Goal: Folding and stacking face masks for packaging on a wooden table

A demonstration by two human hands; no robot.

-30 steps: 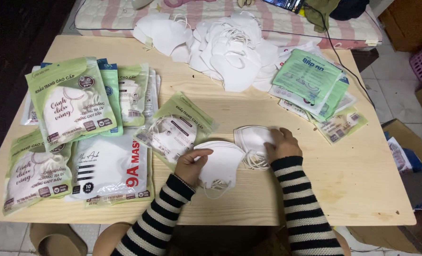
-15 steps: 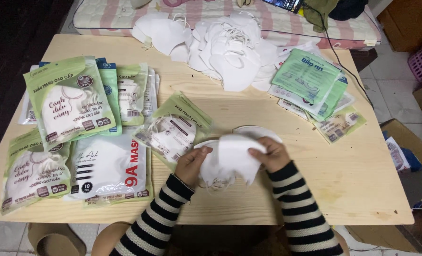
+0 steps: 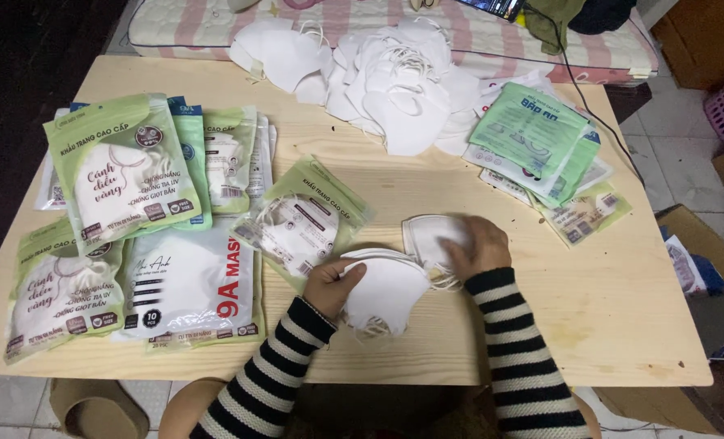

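While both hands work near the desk's front edge, the scene reads so:

Left grip: the left hand (image 3: 328,286) is closed on the left edge of a stack of white masks (image 3: 385,291), fingers curled over it; the stack lies flat on the desk, ear loops trailing at its lower edge.

Right grip: the right hand (image 3: 477,246) lies palm-down on a second white mask (image 3: 427,236), fingers spread and pressing it rather than pinching it; whether any finger curls under it I cannot tell.

Masks in hand: the two sit just beside each other, the second up and right of the stack, seemingly touching; both lie between the hands.

Sleeves: black-and-white striped sleeves (image 3: 508,341) come up from the bottom edge.

Nearest packet: a green-edged clear packet (image 3: 303,219) holding a mask lies tilted just left of the left hand.

Left side: large green and white mask packets (image 3: 126,175) overlap in a group; a white packet with red lettering (image 3: 191,284) lies at the front.

Far side: a heap of loose white masks (image 3: 394,77) spreads along the far edge.

Right side: a fan of flat green packets (image 3: 537,142) lies beyond the right hand, well apart from it.

Desk: pale wooden desk (image 3: 622,309); a striped mattress (image 3: 492,32) lies behind it.
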